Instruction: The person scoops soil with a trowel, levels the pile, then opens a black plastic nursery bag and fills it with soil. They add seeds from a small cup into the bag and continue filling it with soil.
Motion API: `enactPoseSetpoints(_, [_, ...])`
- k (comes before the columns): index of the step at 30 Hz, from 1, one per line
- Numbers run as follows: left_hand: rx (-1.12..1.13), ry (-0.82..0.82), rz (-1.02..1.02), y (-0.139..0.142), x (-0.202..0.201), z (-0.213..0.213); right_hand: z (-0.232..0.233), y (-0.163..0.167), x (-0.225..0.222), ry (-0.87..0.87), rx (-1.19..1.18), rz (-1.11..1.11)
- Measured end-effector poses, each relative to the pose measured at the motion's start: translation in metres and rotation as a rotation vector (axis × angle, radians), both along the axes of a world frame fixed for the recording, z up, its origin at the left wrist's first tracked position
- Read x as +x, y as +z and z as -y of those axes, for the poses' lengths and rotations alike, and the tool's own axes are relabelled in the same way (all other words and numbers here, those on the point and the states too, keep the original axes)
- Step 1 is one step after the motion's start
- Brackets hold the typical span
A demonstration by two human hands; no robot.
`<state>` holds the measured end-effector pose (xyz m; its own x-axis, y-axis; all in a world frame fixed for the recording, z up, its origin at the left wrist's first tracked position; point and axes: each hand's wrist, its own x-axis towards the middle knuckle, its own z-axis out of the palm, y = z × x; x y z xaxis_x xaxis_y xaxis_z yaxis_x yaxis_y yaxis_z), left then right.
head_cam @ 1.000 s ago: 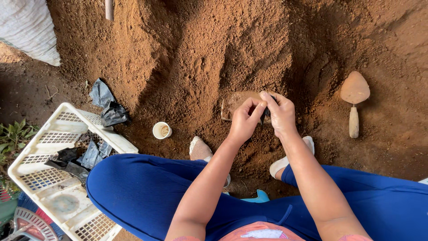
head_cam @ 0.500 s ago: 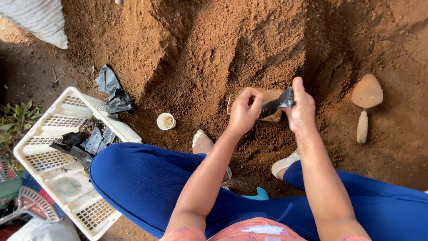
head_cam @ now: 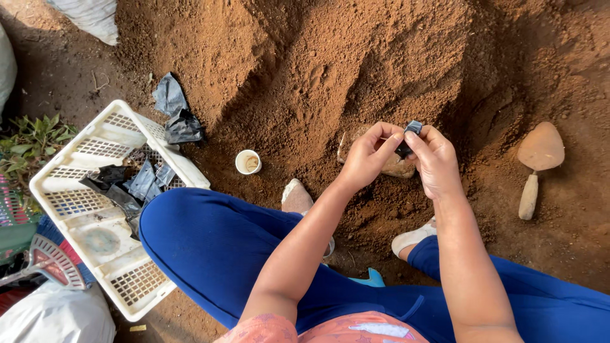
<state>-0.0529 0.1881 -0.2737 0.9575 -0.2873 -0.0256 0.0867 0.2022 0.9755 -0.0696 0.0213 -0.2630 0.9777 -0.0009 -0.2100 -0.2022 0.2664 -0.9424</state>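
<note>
A small black plastic bag (head_cam: 406, 141) is held up over the brown soil heap (head_cam: 356, 70), near the middle of the view. It is thin, dark and crumpled, and only a small part can be seen between the fingers.

On the far left, a white plastic crate (head_cam: 95, 209) is laid on the ground, with more black bags (head_cam: 130, 187) kept inside it. Two more dark bags (head_cam: 175, 114) are dropped on the dirt just past the crate. A small white cup (head_cam: 248, 162) is set on the soil near the knee.

The left hand (head_cam: 367, 155) is closed narrow, and the bag is pinched by its fingertips. The right hand (head_cam: 435, 162) is closed narrow too, and the same bag is gripped from the other side. A flat stone (head_cam: 394, 166) is seen below both hands. Far right, a trowel (head_cam: 537, 162) with a wooden handle is laid on the soil.
</note>
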Motion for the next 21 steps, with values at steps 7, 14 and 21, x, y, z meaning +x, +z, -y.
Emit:
enactPoseSetpoints(7, [-0.047, -0.064, 0.028, 0.02, -0.009, 0.002, 0.0, 0.003, -0.008, -0.077, 0.224, -0.093])
enactPoseSetpoints(14, [-0.177, -0.057, 0.011, 0.021, -0.013, 0.011, -0.003, 0.015, -0.009, -0.107, 0.253, 0.0])
enactPoseSetpoints(21, [-0.277, 0.023, -0.017, 0.007, -0.01, 0.013, -0.004, 0.023, -0.012, -0.119, 0.327, 0.004])
